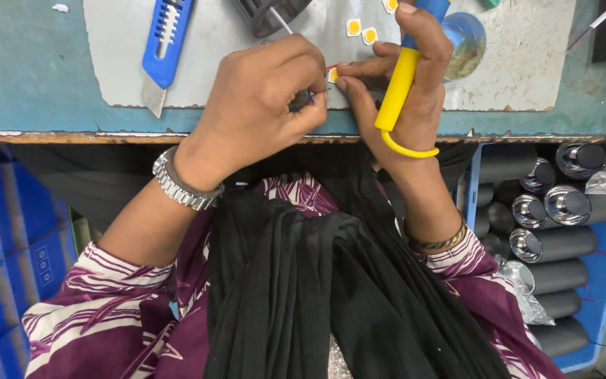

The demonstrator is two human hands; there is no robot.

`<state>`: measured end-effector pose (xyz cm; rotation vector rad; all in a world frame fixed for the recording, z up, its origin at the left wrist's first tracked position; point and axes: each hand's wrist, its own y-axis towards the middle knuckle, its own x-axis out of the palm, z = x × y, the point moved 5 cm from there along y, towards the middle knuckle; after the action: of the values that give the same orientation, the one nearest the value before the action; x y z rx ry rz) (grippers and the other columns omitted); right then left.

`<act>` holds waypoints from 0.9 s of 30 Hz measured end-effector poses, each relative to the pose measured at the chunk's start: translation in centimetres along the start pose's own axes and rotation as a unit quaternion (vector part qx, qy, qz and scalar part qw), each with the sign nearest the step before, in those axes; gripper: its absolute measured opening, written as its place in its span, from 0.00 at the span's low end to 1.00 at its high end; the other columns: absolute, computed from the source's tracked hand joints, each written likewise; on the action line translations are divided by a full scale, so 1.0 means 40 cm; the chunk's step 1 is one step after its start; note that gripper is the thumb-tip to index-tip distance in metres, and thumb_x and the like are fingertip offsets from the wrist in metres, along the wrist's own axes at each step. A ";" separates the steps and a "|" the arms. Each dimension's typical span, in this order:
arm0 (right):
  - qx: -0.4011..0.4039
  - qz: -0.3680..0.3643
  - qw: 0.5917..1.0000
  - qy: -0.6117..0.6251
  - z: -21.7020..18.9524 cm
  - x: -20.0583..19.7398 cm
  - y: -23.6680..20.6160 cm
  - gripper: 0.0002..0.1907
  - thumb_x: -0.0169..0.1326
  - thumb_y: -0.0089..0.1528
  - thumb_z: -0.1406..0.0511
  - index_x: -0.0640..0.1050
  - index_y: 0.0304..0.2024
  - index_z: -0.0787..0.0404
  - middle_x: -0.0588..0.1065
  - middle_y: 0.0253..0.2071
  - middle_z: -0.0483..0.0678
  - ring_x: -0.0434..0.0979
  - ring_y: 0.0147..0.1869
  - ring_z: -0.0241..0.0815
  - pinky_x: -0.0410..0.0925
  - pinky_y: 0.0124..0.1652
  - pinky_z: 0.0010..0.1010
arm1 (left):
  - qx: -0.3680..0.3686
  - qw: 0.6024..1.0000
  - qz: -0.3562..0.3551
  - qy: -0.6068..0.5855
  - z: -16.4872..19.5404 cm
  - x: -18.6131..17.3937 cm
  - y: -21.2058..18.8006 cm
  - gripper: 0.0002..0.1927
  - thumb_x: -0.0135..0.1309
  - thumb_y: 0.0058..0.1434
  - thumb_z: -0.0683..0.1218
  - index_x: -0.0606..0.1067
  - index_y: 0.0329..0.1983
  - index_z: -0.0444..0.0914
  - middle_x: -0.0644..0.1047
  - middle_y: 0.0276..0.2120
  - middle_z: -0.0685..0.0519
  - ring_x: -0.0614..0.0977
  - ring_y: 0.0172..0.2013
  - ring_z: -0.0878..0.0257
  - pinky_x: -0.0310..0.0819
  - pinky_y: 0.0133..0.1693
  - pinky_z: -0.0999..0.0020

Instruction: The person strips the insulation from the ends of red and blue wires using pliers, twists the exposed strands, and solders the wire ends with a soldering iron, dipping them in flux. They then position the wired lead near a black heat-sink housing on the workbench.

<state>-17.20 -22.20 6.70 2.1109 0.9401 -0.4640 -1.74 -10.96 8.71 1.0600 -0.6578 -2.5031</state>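
Black cloth [331, 295] drapes the lap as the left hand [261, 105] pinches thin wires [311, 98] beside a small yellow chip [332, 74] at the bench [29, 77] edge; the right hand [405, 84] grips a yellow-handled soldering iron [396, 88] (tip unseen), which could slip and burn fingers.

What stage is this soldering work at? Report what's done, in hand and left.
Done: cannot tell; nothing finished shows on the mat.
In hand: the left hand pinches thin wires against a small yellow chip, steadied by the right hand, which grips a yellow-handled soldering iron.
Left: three more yellow chips lie loose above. Black cylinder housings fill the blue bin.
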 end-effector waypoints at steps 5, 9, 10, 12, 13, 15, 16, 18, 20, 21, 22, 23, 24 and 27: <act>-0.006 0.001 1.000 0.004 -0.013 -0.004 0.002 0.44 0.66 0.73 0.81 0.51 0.73 0.49 0.60 0.71 0.42 0.87 0.55 0.38 0.71 0.66 0.26 | 0.035 0.995 -0.002 0.094 0.013 0.004 0.001 0.07 0.61 0.61 0.40 0.73 0.37 0.37 0.77 0.40 0.56 0.80 0.37 0.56 0.75 0.38 0.61; -0.018 -0.002 1.000 -0.007 -0.026 -0.002 0.010 0.45 0.66 0.72 0.81 0.50 0.73 0.48 0.66 0.66 0.40 0.87 0.55 0.39 0.71 0.66 0.26 | 0.040 0.991 -0.015 0.125 0.006 0.009 0.003 0.08 0.62 0.60 0.40 0.73 0.37 0.37 0.77 0.40 0.55 0.80 0.36 0.55 0.74 0.37 0.60; -0.021 -0.001 1.000 -0.008 -0.029 -0.003 0.012 0.45 0.66 0.71 0.81 0.49 0.72 0.48 0.67 0.64 0.40 0.86 0.54 0.39 0.71 0.66 0.27 | 0.043 0.991 -0.015 0.128 0.005 0.009 0.003 0.08 0.62 0.60 0.40 0.73 0.37 0.37 0.77 0.41 0.55 0.80 0.36 0.55 0.74 0.37 0.60; -0.022 -0.001 1.000 -0.011 -0.033 -0.004 0.015 0.45 0.65 0.70 0.81 0.49 0.71 0.50 0.68 0.62 0.43 0.86 0.53 0.40 0.71 0.66 0.29 | 0.048 0.991 -0.011 0.122 0.006 0.009 0.003 0.08 0.61 0.62 0.40 0.73 0.39 0.37 0.77 0.41 0.55 0.80 0.35 0.56 0.74 0.38 0.61; -0.019 -0.002 1.000 -0.012 -0.034 -0.004 0.016 0.45 0.65 0.70 0.82 0.49 0.71 0.51 0.67 0.62 0.46 0.86 0.53 0.41 0.71 0.66 0.30 | 0.049 0.991 -0.011 0.121 0.006 0.009 0.003 0.08 0.61 0.62 0.40 0.73 0.39 0.37 0.77 0.41 0.55 0.80 0.35 0.57 0.74 0.38 0.61; -0.013 -0.004 1.000 -0.009 -0.036 -0.005 0.017 0.44 0.65 0.69 0.82 0.49 0.70 0.52 0.67 0.61 0.48 0.86 0.53 0.41 0.71 0.66 0.31 | 0.048 0.991 -0.013 0.121 0.006 0.010 0.003 0.08 0.61 0.62 0.40 0.73 0.40 0.37 0.77 0.40 0.55 0.80 0.35 0.57 0.74 0.38 0.61; -0.011 -0.005 1.000 -0.005 -0.036 -0.005 0.017 0.44 0.65 0.70 0.82 0.49 0.70 0.52 0.68 0.61 0.48 0.86 0.53 0.41 0.71 0.66 0.31 | 0.047 0.991 -0.015 0.123 0.005 0.010 0.003 0.08 0.61 0.62 0.40 0.73 0.40 0.37 0.76 0.39 0.55 0.80 0.35 0.57 0.74 0.38 0.61; -0.008 -0.006 1.000 -0.001 -0.037 -0.005 0.016 0.44 0.65 0.71 0.82 0.49 0.71 0.51 0.69 0.60 0.46 0.86 0.54 0.40 0.70 0.67 0.31 | 0.045 0.991 -0.021 0.128 0.003 0.012 0.004 0.08 0.62 0.62 0.40 0.73 0.40 0.37 0.76 0.38 0.54 0.79 0.36 0.56 0.73 0.37 0.60; -0.006 -0.005 1.000 -0.001 -0.037 -0.005 0.013 0.45 0.65 0.71 0.82 0.49 0.71 0.50 0.70 0.60 0.43 0.86 0.54 0.39 0.70 0.68 0.30 | 0.043 0.990 -0.025 0.131 0.003 0.013 0.004 0.09 0.62 0.62 0.41 0.73 0.40 0.37 0.75 0.37 0.54 0.79 0.37 0.55 0.73 0.37 0.60; -0.005 -0.004 1.000 0.000 -0.037 -0.005 0.012 0.45 0.65 0.72 0.82 0.49 0.72 0.49 0.70 0.60 0.42 0.86 0.54 0.38 0.70 0.68 0.29 | 0.043 0.990 -0.026 0.131 0.002 0.013 0.005 0.09 0.62 0.62 0.41 0.73 0.40 0.37 0.75 0.37 0.54 0.79 0.37 0.55 0.73 0.37 0.60; -0.006 -0.004 1.000 0.002 -0.037 -0.006 0.011 0.45 0.65 0.72 0.82 0.50 0.72 0.48 0.70 0.61 0.41 0.86 0.54 0.38 0.70 0.68 0.29 | 0.043 0.990 -0.027 0.132 0.002 0.014 0.005 0.09 0.62 0.62 0.41 0.73 0.39 0.37 0.75 0.36 0.54 0.79 0.37 0.56 0.73 0.37 0.60; -0.005 -0.004 1.000 0.002 -0.037 -0.006 0.010 0.45 0.66 0.72 0.82 0.50 0.72 0.49 0.69 0.61 0.41 0.86 0.54 0.38 0.70 0.68 0.29 | 0.043 0.990 -0.028 0.132 0.002 0.014 0.005 0.09 0.62 0.62 0.41 0.73 0.39 0.37 0.75 0.36 0.53 0.79 0.37 0.56 0.73 0.37 0.60; -0.005 -0.005 1.000 0.002 -0.037 -0.006 0.010 0.45 0.66 0.72 0.82 0.50 0.72 0.49 0.68 0.62 0.41 0.86 0.54 0.38 0.70 0.68 0.29 | 0.043 0.990 -0.029 0.133 0.002 0.016 0.005 0.09 0.62 0.62 0.41 0.73 0.39 0.37 0.74 0.36 0.53 0.79 0.37 0.56 0.73 0.37 0.60; -0.004 -0.007 1.000 -0.003 -0.038 -0.007 0.011 0.44 0.66 0.71 0.82 0.50 0.71 0.50 0.65 0.64 0.45 0.86 0.54 0.39 0.70 0.68 0.30 | 0.040 0.990 -0.033 0.129 0.000 0.017 0.004 0.08 0.62 0.62 0.41 0.73 0.39 0.37 0.73 0.36 0.53 0.79 0.37 0.56 0.73 0.37 0.60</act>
<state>-17.04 -21.34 8.06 2.0962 0.9512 -0.4732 -2.18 -11.40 8.41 1.4260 -0.6598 -2.3518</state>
